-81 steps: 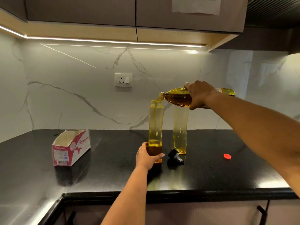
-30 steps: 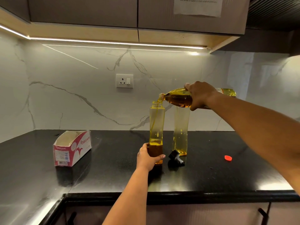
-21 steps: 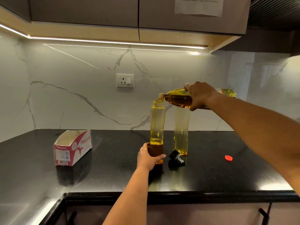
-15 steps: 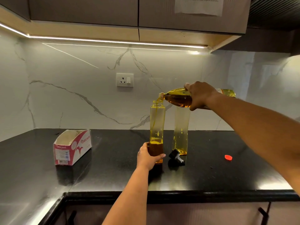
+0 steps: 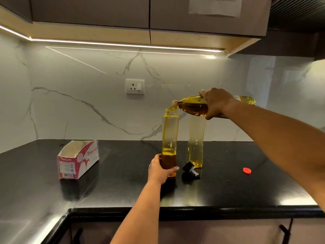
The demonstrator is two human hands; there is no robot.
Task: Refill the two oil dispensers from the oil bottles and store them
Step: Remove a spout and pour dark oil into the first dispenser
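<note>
- A red-and-white carton [image 5: 78, 160] lies on the black counter [image 5: 123, 187], well to the left of the near dispenser.
- The left hand [image 5: 160, 170] wraps its fingers round the base of the near dispenser [image 5: 170, 138], which stands upright and uncapped, with oil low in it.
- A black pourer cap [image 5: 190, 170] lies on its side just right of that dispenser.
- The second dispenser [image 5: 196, 143] stands upright behind and right of the cap.
- The right hand [image 5: 215, 103] grasps the oil bottle [image 5: 191, 106], tipped nearly level, its mouth over the near dispenser's opening, oil streaming in.
- A red cap [image 5: 247, 170] lies far right of the dispensers.
</note>
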